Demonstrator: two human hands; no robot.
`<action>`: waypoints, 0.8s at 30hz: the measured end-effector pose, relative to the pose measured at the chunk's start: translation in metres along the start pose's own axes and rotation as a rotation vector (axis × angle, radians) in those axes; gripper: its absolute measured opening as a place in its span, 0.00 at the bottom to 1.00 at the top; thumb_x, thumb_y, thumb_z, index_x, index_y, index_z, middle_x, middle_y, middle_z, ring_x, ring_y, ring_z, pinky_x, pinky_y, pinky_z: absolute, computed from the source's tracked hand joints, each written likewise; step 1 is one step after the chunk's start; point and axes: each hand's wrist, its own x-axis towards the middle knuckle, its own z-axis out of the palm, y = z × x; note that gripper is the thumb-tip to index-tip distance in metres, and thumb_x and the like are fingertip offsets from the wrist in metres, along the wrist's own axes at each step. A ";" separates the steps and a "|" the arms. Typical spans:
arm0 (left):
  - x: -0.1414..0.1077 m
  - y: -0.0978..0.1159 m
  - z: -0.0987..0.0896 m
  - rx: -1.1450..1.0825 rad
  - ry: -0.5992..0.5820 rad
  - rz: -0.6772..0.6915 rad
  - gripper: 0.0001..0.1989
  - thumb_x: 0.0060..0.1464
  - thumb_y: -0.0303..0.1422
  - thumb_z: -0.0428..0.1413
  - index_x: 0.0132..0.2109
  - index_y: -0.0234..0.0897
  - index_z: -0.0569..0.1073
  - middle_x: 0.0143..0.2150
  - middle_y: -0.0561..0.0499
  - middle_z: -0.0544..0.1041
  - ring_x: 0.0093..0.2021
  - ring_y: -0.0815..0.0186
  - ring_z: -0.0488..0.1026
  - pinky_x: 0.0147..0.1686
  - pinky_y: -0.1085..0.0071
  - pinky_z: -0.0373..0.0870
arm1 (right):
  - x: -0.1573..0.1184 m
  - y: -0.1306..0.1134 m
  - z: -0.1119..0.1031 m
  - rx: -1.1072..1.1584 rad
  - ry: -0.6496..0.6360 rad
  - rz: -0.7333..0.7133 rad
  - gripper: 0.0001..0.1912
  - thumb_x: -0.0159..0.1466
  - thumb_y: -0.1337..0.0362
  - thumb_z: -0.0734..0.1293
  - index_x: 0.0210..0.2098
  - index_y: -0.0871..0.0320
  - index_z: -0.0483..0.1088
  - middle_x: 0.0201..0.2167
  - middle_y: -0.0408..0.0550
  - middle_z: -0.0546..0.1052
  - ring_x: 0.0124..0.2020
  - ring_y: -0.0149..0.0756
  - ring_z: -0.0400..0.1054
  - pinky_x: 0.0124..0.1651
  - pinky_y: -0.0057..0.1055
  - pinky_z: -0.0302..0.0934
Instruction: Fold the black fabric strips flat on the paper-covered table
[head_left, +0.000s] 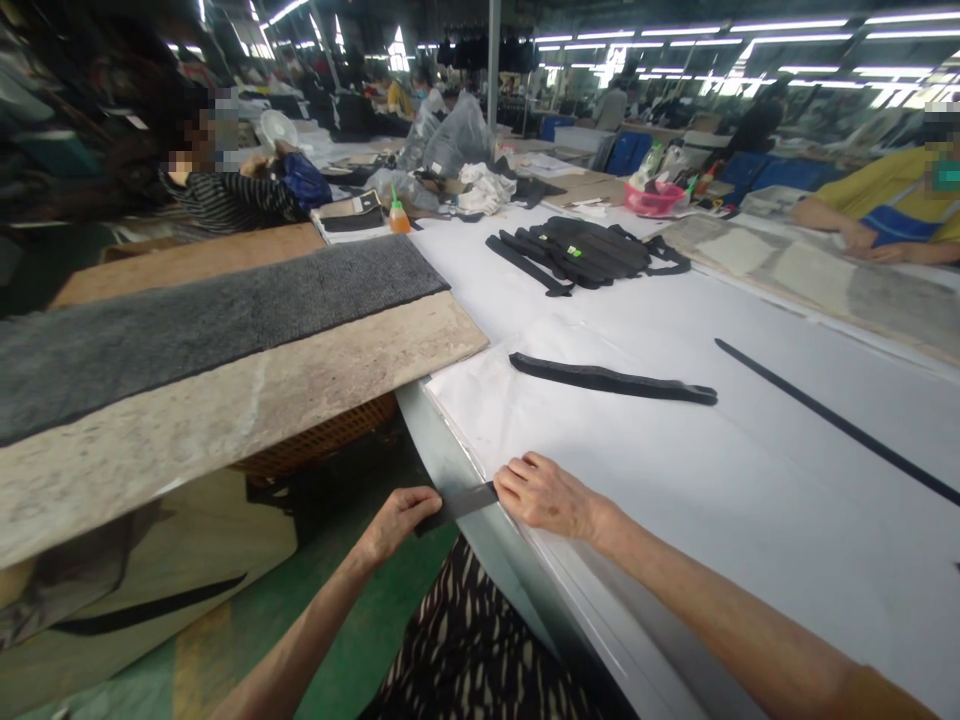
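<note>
A short dark strip (465, 501) spans the gap between my two hands at the near edge of the white table (600, 450). Its left end is pinched in my left hand (405, 515), which is off the table edge above the floor. My right hand (544, 495) has its fingers closed on the strip's other end at the table edge. Beyond my hands lies a long black piece (611, 379). Farther right, a thin black strip (832, 416) lies slantwise. Several black pieces (592, 250) are piled farther back.
To the left, a dark grey cloth (225, 318) lies on a stone-patterned board (315, 385). An orange bottle (399, 215), plastic bags (457, 135) and a pink basket (654, 200) stand behind. People sit at the left (232, 195) and right (885, 205).
</note>
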 end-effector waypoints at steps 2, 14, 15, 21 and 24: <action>-0.006 0.001 -0.004 0.014 0.014 -0.005 0.21 0.45 0.50 0.56 0.26 0.32 0.70 0.21 0.55 0.63 0.24 0.70 0.57 0.24 0.74 0.55 | 0.003 -0.002 0.001 0.015 0.004 -0.003 0.08 0.63 0.75 0.58 0.31 0.62 0.67 0.30 0.47 0.66 0.32 0.34 0.57 0.31 0.32 0.49; -0.016 0.016 -0.009 0.086 0.016 -0.033 0.23 0.44 0.51 0.54 0.27 0.32 0.70 0.23 0.54 0.63 0.26 0.69 0.58 0.26 0.74 0.55 | -0.017 0.007 -0.002 -0.020 0.028 0.069 0.08 0.60 0.78 0.60 0.29 0.62 0.66 0.29 0.46 0.66 0.30 0.34 0.57 0.30 0.32 0.52; -0.016 0.016 -0.009 0.083 0.016 -0.033 0.23 0.44 0.52 0.54 0.27 0.32 0.70 0.23 0.54 0.63 0.26 0.69 0.58 0.26 0.74 0.55 | -0.017 0.006 -0.003 -0.023 0.024 0.069 0.08 0.60 0.78 0.60 0.29 0.62 0.66 0.29 0.46 0.66 0.30 0.34 0.57 0.30 0.32 0.52; -0.018 0.017 -0.010 0.114 0.017 -0.010 0.23 0.46 0.51 0.54 0.27 0.32 0.71 0.23 0.53 0.63 0.26 0.69 0.58 0.26 0.74 0.56 | -0.019 -0.001 -0.004 0.029 -0.004 0.164 0.09 0.62 0.78 0.58 0.34 0.63 0.66 0.32 0.48 0.67 0.33 0.35 0.59 0.32 0.32 0.55; -0.019 0.013 -0.013 0.131 0.023 -0.003 0.23 0.46 0.52 0.54 0.26 0.32 0.71 0.23 0.53 0.63 0.26 0.69 0.58 0.26 0.74 0.56 | -0.020 -0.002 -0.001 0.074 -0.019 0.229 0.08 0.64 0.77 0.58 0.35 0.63 0.66 0.32 0.48 0.68 0.34 0.35 0.59 0.34 0.32 0.57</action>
